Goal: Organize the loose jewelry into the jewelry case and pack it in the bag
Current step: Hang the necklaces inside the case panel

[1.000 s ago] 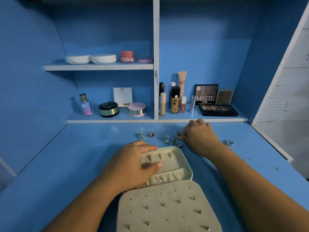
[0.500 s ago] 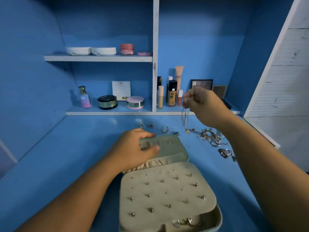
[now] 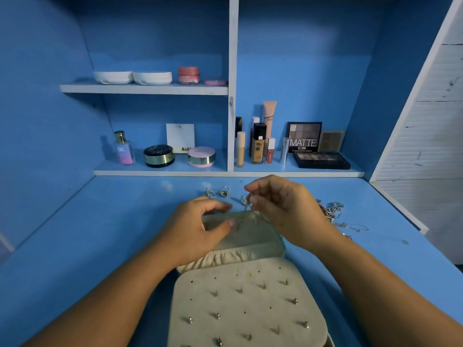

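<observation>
While right hand pinches, chain blurs.

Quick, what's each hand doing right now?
Left hand: gripping the jewelry case.
Right hand: pinching a thin chain over the case.

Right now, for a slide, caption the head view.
Right hand dangles a chain over the open jewelry case; left hand holds it.

The pale jewelry case lies open on the blue worktop. Its near half is a soft pad stuck with little earrings. The right hand pinches a thin chain over the far half. Rings lie behind the case, and tangled chains lie to its right.
</observation>
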